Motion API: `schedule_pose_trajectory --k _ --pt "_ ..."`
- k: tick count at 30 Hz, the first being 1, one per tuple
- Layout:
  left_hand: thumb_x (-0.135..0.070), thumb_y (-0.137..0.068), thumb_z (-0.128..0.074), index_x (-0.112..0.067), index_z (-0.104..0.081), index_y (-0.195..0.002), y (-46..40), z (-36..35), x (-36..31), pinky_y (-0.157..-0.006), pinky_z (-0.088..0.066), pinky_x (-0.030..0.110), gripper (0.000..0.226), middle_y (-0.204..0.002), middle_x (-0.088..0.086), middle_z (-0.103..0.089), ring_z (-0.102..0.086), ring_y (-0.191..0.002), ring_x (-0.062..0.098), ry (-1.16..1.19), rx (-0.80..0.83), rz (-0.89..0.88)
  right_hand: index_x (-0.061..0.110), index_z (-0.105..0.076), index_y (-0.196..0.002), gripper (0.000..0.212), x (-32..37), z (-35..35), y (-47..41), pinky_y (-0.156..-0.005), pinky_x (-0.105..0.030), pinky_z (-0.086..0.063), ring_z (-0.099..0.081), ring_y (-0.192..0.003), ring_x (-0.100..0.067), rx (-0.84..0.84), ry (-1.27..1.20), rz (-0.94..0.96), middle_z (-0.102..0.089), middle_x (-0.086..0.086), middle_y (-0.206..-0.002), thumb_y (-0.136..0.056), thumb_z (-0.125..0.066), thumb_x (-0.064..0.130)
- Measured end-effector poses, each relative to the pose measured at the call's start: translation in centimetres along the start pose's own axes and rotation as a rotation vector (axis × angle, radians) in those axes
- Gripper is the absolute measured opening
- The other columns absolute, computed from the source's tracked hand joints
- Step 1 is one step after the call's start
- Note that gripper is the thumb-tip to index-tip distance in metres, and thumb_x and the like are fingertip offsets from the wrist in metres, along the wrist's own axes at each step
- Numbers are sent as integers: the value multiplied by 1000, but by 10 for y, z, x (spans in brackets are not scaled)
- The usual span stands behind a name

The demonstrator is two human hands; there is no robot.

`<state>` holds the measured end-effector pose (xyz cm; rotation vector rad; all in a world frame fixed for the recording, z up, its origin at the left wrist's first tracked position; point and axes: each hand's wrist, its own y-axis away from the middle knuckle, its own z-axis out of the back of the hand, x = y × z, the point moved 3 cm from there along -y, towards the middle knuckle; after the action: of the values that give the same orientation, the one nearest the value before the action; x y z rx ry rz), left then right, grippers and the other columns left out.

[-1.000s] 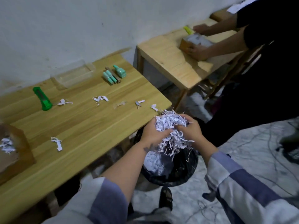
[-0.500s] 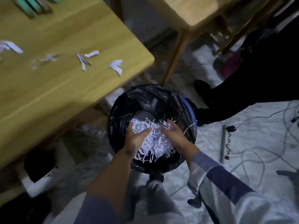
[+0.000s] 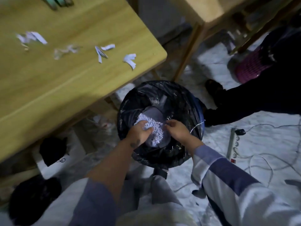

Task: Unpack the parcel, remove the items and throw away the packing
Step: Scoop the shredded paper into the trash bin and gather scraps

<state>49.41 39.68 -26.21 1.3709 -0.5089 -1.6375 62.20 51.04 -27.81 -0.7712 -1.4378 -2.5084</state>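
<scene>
Shredded paper (image 3: 153,128), the packing from the parcel, sits in a white heap inside the black bin bag (image 3: 179,101), down on the floor just right of the near table corner. Our left hand (image 3: 140,132) rests on the heap with fingers loosely curled into it. Our right hand (image 3: 176,129) is just beside the heap, fingers half open and holding nothing we can see. To do this well, we should let go low inside the bag and shake off stuck strips. More paper scraps (image 3: 130,60) lie on the wooden table (image 3: 65,88).
</scene>
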Motion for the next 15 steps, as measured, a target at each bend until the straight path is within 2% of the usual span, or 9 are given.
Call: schedule_pose_trajectory --k 2,5,9,12,15 --pt "-30 -94 -57 -15 -41 -141 25 16 -19 -93 -38 23 52 -144 6 -45 -46 -128 23 -83 -7 -60 11 -56 -127 43 27 18 29 -102 -36 -43 -57 -120 -29 -28 106 80 -62 -13 -128 -89 -58 30" --pt "-30 -93 -58 -16 -45 -138 66 36 -49 -97 -43 29 49 -136 7 -53 -54 -120 22 -144 -12 -137 13 -56 -128 40 66 43 76 -100 -34 -44 -56 -120 -29 -73 247 189 -62 -12 -129 -91 -55 26" --pt "-28 -94 -56 -14 -48 -134 118 66 -86 -95 -43 31 43 -127 9 -59 -58 -114 25 -196 -66 -214 15 -58 -127 38 119 67 131 -94 -29 -44 -57 -118 -25 -108 345 328 -63 -9 -127 -92 -53 26" --pt "-26 -93 -56 -12 -52 -130 149 93 -100 -85 -42 24 39 -119 7 -62 -59 -106 20 -171 -178 -274 15 -58 -126 36 158 76 162 -95 -29 -44 -58 -118 -25 -136 402 443 -65 -7 -124 -92 -52 24" --pt "-22 -91 -59 -12 -57 -126 176 124 -99 -84 -39 18 36 -109 1 -64 -58 -97 14 -74 -321 -314 16 -60 -122 33 195 74 181 -92 -32 -47 -60 -114 -26 -171 444 560 -68 -7 -118 -91 -51 23"
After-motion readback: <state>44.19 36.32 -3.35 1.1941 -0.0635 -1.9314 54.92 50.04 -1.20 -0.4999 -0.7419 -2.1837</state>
